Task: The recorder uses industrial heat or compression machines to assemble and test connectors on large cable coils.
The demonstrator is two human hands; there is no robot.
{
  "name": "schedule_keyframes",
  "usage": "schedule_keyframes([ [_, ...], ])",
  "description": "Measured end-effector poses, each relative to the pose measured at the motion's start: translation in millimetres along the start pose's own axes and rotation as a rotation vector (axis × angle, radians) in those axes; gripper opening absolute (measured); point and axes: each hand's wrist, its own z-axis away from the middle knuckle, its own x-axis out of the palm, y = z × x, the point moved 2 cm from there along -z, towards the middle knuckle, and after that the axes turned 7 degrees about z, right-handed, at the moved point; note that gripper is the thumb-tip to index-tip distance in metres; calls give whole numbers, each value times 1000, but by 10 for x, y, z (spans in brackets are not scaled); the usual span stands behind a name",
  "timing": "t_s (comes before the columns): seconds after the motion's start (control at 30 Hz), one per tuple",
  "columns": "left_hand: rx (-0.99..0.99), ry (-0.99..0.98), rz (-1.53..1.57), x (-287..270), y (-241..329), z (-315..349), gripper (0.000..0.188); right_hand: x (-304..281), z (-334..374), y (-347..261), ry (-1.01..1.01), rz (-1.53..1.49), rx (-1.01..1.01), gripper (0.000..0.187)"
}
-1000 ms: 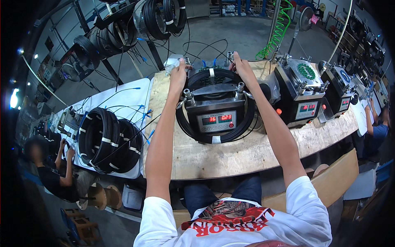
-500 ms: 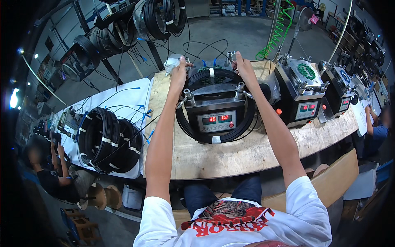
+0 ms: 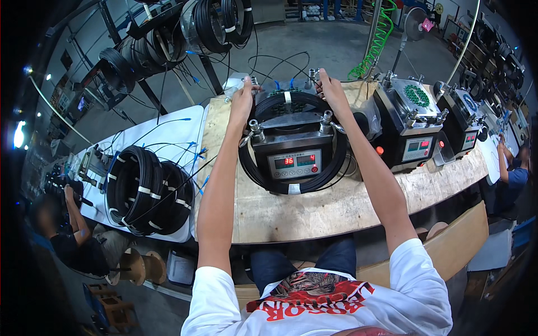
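Note:
A black bench machine (image 3: 260, 158) with a red-digit display panel (image 3: 296, 164) stands on the wooden bench before me. A coil of black cable (image 3: 339, 159), bound with white tape, is looped around it. Blue-ended connectors (image 3: 292, 83) stand at the green-studded fixture on top. My left hand (image 3: 242, 101) is closed at the far left metal clamp knob (image 3: 254, 82), thumb up. At the far right clamp knob (image 3: 314, 74), my right hand (image 3: 332, 92) is closed too. Some fingertips of both hands are hidden. Two nearer clamp knobs (image 3: 327, 117) stand untouched at the front corners.
Black cable coils (image 3: 134, 182) lie on a white table (image 3: 182, 126) at left. Similar machines (image 3: 414, 123) stand to the right. Cable reels (image 3: 151, 53) hang on a rack beyond. A green spiral hose (image 3: 381, 42) hangs behind. People (image 3: 78, 235) sit at both sides.
The right-hand reading on the display has changed. My hands stay at the far clamp knobs with barely any shift. The person at far left has moved their arms.

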Motion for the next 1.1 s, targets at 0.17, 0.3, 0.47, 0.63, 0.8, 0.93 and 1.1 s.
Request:
schedule_keyframes([
  [0.17,-14,-47,49,45,59,43,76,-6,-22,13,58,-40,-18,62],
  [0.3,-15,10,68,20,43,72,75,-41,17,-32,38,108,7,65],
  [0.47,-44,12,85,13,-6,16,73,-64,-65,62,2,166,22,68],
  [0.63,-3,7,86,-1,-12,-8,72,-22,-12,15,11,30,14,64],
  [0.8,-39,-42,134,73,116,105,71,-48,28,-15,25,-69,62,61],
  [0.93,-12,-43,118,34,65,36,71,-34,35,-36,45,-31,22,62],
  [1.1,0,-15,163,12,-27,-6,72,-51,-5,5,15,43,32,66],
])
